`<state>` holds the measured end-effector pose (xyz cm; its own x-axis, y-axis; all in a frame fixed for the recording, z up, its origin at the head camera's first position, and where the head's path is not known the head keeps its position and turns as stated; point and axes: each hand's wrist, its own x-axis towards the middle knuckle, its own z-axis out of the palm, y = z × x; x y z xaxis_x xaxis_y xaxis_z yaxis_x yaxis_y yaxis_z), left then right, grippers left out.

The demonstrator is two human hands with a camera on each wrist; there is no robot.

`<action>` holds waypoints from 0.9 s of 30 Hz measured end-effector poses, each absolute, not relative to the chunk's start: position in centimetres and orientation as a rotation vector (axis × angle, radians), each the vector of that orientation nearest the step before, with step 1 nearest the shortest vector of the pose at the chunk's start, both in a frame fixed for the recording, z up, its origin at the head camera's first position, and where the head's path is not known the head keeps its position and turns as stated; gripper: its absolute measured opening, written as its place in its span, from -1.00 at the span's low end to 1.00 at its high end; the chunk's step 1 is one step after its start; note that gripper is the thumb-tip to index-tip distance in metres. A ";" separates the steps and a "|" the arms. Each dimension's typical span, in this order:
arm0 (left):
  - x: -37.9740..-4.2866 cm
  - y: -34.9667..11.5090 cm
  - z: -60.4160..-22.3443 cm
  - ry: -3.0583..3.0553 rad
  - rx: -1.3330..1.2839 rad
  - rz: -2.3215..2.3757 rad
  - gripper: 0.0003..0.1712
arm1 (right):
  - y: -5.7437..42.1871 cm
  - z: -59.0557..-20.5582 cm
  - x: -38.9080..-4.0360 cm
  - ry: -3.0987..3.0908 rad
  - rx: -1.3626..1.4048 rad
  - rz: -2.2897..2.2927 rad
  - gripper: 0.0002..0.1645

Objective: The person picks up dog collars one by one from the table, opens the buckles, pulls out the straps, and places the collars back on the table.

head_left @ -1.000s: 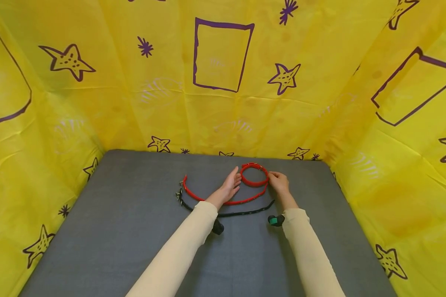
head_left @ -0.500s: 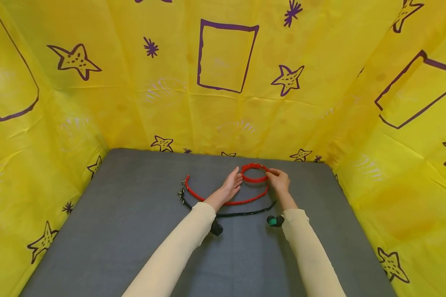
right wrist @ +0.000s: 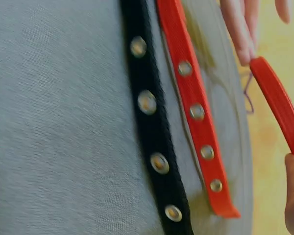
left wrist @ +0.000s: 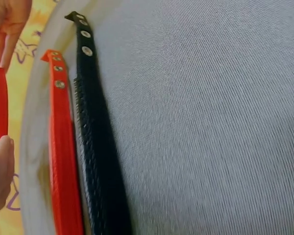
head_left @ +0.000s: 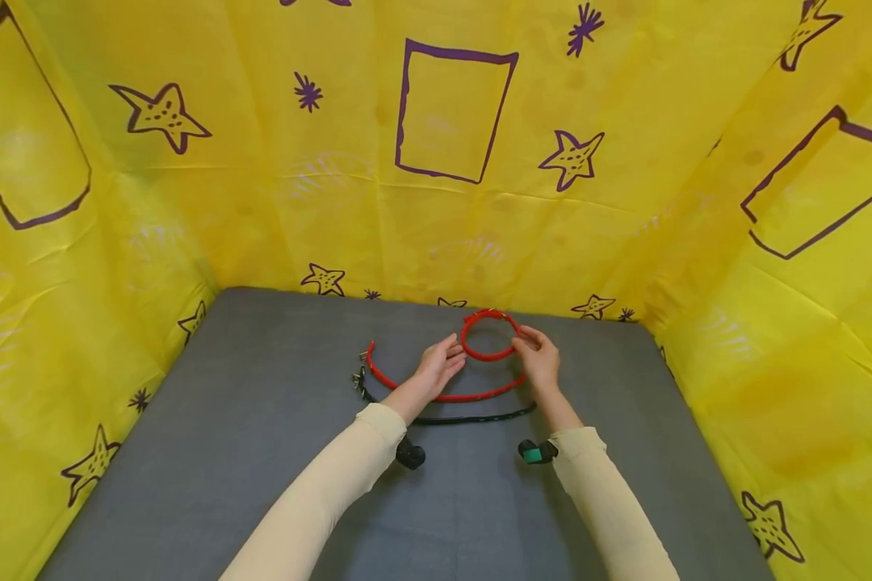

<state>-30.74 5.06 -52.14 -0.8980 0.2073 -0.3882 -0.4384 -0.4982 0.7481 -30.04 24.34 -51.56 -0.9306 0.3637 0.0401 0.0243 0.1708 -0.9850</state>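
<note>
A red collar (head_left: 488,357), fastened into a loop, is held up above the table. My right hand (head_left: 539,358) pinches its right side between thumb and fingers. On its left side, my left hand (head_left: 437,365) touches it with fairly straight fingertips. Beneath the hands a second red collar (head_left: 480,396) lies unfastened in a shallow curve. Nearer to me a black collar (head_left: 472,420) runs alongside it. Both have buckles at the left; metal-ringed holes line the right ends of the red collar (right wrist: 198,112) and the black collar (right wrist: 148,103). The left forearm hides part of both.
The collars lie on a grey cloth-covered table (head_left: 262,484). Yellow fabric (head_left: 276,186) with purple drawings hangs along the back and both sides. Dark wrist-worn devices, the left one (head_left: 410,453) and the right one (head_left: 536,452), hang below the sleeves.
The looped red collar has risen, shifted slightly left and turned to face me more fully. My right hand has come along with it, and my left hand has moved slightly left and nearer.
</note>
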 end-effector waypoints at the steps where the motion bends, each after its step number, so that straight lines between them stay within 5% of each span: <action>1: -30.7 4.7 -52.1 1.314 -0.370 2.413 -0.39 | 24.1 -51.5 -29.8 -2.165 -0.354 1.849 -0.55; 27: -27.3 -2.6 -51.6 1.604 -0.211 2.406 -0.48 | 19.2 -51.7 -25.6 -2.037 -0.035 2.164 -0.45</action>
<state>-27.27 -2.59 -51.55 -0.9604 0.1197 -0.2516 -0.2783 -0.3674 0.8875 -25.61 19.18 -51.72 -0.9855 0.1384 0.0985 -0.1067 -0.0528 -0.9929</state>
